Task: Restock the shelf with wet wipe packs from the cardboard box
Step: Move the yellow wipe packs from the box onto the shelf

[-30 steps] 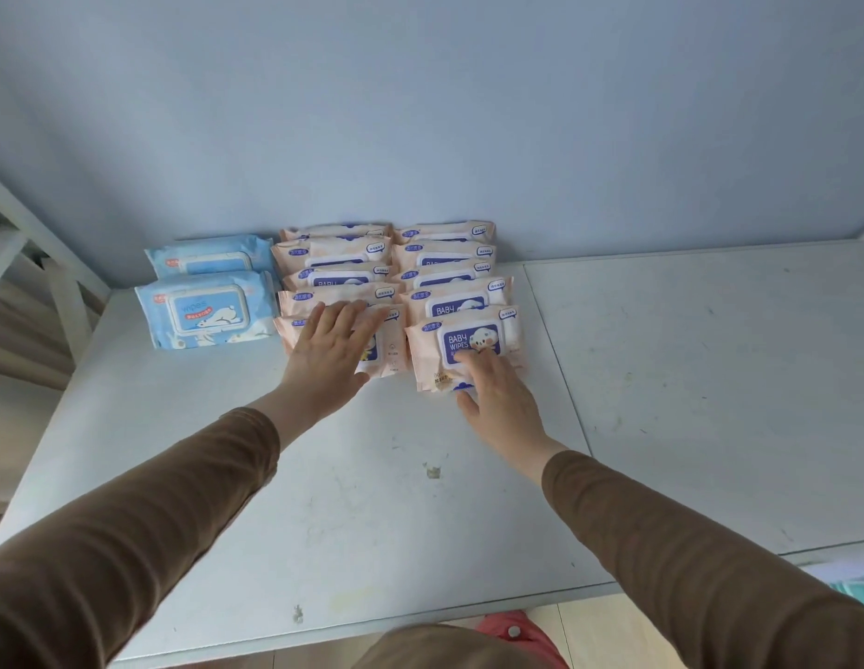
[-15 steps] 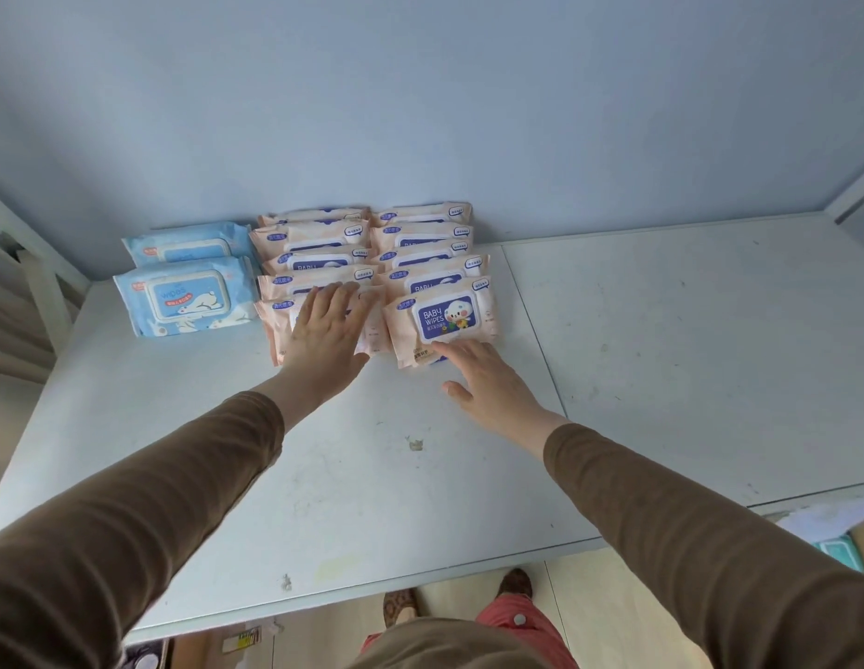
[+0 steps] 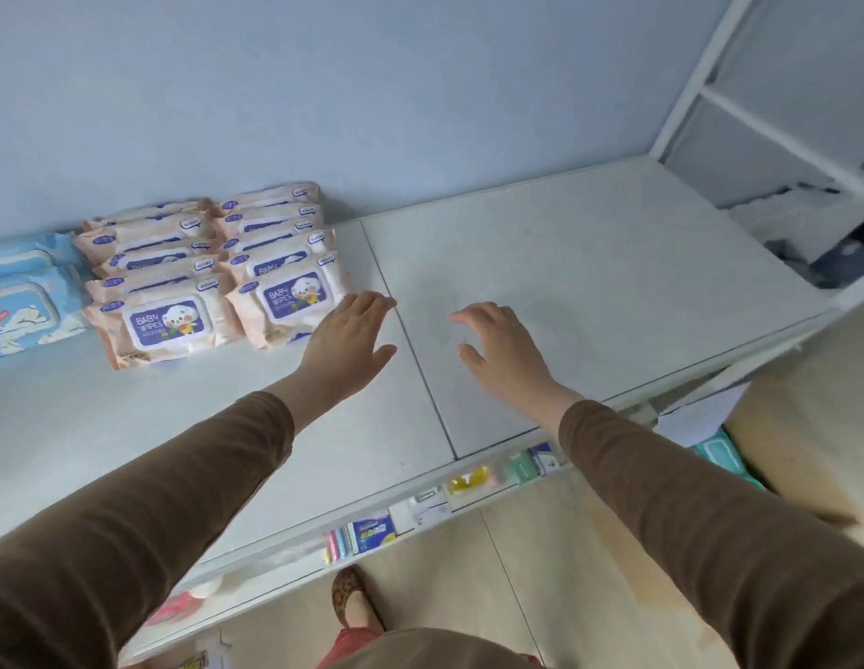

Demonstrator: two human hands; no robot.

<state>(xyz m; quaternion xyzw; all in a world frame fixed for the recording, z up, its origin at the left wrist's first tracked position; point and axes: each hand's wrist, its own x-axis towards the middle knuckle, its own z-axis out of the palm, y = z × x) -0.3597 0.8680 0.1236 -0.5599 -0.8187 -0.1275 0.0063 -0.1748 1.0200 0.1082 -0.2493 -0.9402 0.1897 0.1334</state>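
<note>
Two rows of peach baby wipe packs (image 3: 285, 294) lie overlapping on the white shelf (image 3: 589, 282), against the blue back wall at the left. My left hand (image 3: 348, 335) hovers flat with fingers apart just right of the front right pack, holding nothing. My right hand (image 3: 502, 350) is also empty, fingers spread over the bare shelf top further right. The cardboard box (image 3: 806, 446) shows at the right edge below the shelf, with a teal wipe pack (image 3: 724, 456) inside it.
Two larger light blue wipe packs (image 3: 20, 306) lie at the far left of the shelf. A lower shelf holds small coloured items (image 3: 372, 531). A white shelf frame (image 3: 700, 79) rises at the right. My foot (image 3: 353, 596) stands on the beige floor.
Both hands have left the front peach packs and moved right, off the packs. The view has swung right and down, bringing the box and lower shelf into sight.
</note>
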